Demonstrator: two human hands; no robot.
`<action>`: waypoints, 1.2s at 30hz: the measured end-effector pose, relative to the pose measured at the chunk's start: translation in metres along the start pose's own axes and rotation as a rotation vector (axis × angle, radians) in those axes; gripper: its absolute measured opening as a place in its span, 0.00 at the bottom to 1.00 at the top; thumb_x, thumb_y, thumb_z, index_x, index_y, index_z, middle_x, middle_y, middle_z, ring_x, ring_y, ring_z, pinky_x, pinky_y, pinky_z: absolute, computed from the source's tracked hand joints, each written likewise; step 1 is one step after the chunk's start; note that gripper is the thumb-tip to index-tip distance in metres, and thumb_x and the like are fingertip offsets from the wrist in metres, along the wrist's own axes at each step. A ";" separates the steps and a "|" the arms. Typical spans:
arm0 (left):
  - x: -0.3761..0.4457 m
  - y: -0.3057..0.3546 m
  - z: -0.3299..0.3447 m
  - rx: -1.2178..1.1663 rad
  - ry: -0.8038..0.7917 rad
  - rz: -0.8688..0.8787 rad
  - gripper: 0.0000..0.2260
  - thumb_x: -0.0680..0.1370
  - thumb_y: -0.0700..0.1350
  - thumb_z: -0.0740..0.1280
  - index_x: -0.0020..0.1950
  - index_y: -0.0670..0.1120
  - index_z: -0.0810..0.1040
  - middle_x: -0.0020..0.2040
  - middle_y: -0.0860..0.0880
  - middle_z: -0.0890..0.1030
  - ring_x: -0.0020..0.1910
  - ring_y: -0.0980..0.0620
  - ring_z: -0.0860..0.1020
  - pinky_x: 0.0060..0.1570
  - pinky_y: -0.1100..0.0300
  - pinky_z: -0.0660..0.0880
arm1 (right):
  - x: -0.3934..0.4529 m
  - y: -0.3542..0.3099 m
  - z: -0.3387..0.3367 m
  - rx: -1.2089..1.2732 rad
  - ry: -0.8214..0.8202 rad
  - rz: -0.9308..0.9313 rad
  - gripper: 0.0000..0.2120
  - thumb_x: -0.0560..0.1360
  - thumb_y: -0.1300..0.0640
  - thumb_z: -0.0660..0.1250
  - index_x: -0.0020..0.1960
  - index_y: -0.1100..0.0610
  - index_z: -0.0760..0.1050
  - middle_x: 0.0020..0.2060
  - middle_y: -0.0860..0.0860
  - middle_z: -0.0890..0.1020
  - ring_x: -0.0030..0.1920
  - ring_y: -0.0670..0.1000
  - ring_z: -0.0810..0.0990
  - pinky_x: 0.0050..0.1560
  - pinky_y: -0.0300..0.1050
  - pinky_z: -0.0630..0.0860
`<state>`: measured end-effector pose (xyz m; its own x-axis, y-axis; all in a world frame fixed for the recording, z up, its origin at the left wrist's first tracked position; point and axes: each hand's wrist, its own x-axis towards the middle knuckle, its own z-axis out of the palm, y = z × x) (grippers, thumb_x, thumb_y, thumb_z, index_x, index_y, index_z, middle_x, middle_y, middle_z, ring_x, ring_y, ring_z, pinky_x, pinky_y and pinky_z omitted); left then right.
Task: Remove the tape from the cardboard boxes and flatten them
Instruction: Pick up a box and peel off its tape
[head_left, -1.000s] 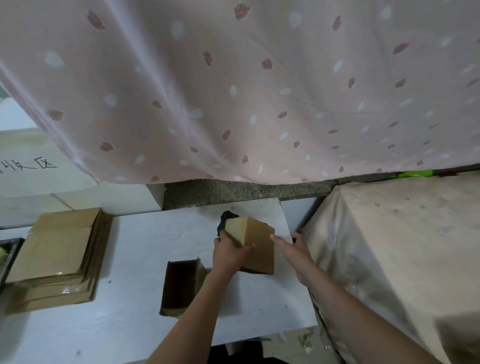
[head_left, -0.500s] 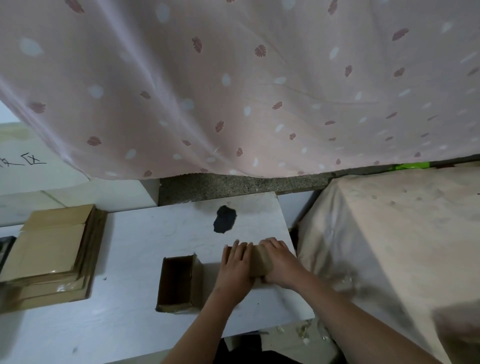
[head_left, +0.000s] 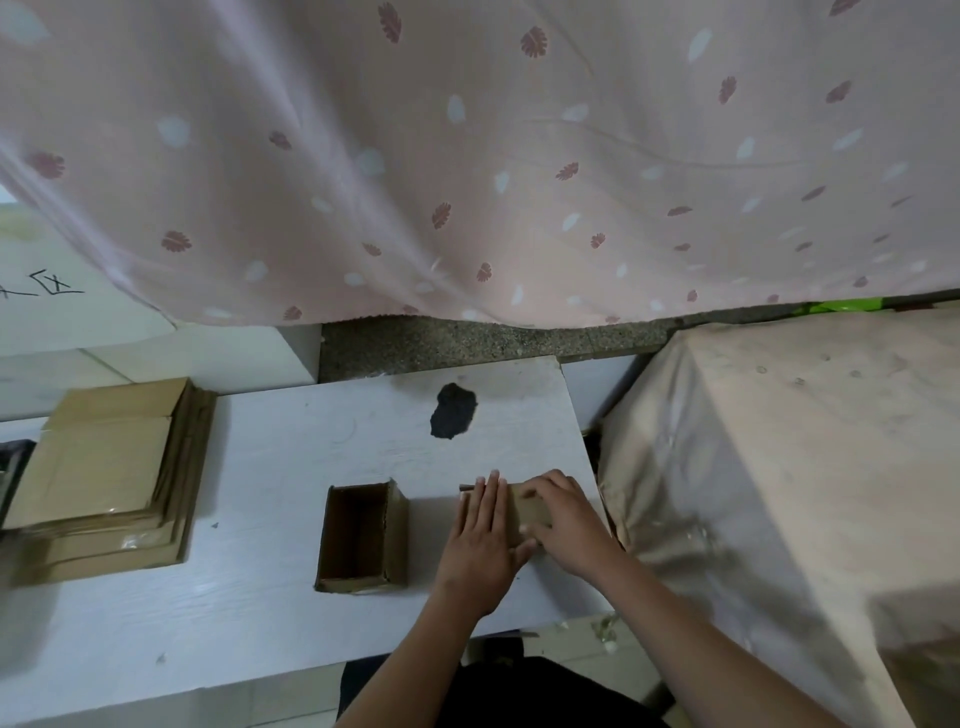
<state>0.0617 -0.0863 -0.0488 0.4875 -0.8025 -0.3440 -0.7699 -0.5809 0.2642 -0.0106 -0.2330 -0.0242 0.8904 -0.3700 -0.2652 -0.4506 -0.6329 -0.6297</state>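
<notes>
Pink leaf-print curtain (head_left: 467, 156) hangs behind; white wooden table (head_left: 260, 467) carries stack of flattened brown cardboard boxes (head_left: 109, 478) at far left, open brown cardboard box (head_left: 361, 538) mid-table; small flattened brown cardboard box (head_left: 527, 512) lies near right edge, pressed flat; left hand (head_left: 480, 545) flat, fingers straight; right hand (head_left: 566, 525) presses, fingers slightly bent, gripping nothing.

Pink leaf-print curtain (head_left: 519, 156) above white table (head_left: 260, 597); cloth-covered block (head_left: 779, 441) right.
</notes>
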 end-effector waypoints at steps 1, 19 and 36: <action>-0.001 0.001 0.000 0.022 0.003 -0.004 0.39 0.78 0.66 0.33 0.79 0.41 0.32 0.78 0.45 0.28 0.77 0.46 0.29 0.77 0.50 0.30 | 0.001 -0.001 0.000 0.010 0.004 0.009 0.17 0.73 0.58 0.74 0.60 0.51 0.75 0.57 0.44 0.72 0.59 0.46 0.69 0.62 0.43 0.71; -0.001 0.009 0.008 0.091 0.025 -0.084 0.35 0.84 0.61 0.41 0.78 0.39 0.30 0.78 0.42 0.28 0.77 0.44 0.28 0.77 0.49 0.31 | 0.006 0.004 0.001 0.026 0.074 0.058 0.05 0.76 0.63 0.69 0.51 0.57 0.77 0.45 0.48 0.76 0.46 0.47 0.74 0.48 0.37 0.70; 0.000 0.013 0.004 0.128 0.014 -0.021 0.32 0.84 0.60 0.39 0.78 0.41 0.29 0.78 0.44 0.27 0.77 0.46 0.28 0.78 0.49 0.33 | 0.000 0.006 -0.003 0.057 0.001 0.145 0.04 0.80 0.63 0.63 0.48 0.56 0.72 0.53 0.50 0.69 0.53 0.48 0.71 0.55 0.36 0.67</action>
<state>0.0500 -0.0934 -0.0493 0.5092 -0.7927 -0.3351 -0.8053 -0.5762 0.1393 -0.0130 -0.2386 -0.0258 0.8162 -0.4551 -0.3560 -0.5700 -0.5330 -0.6253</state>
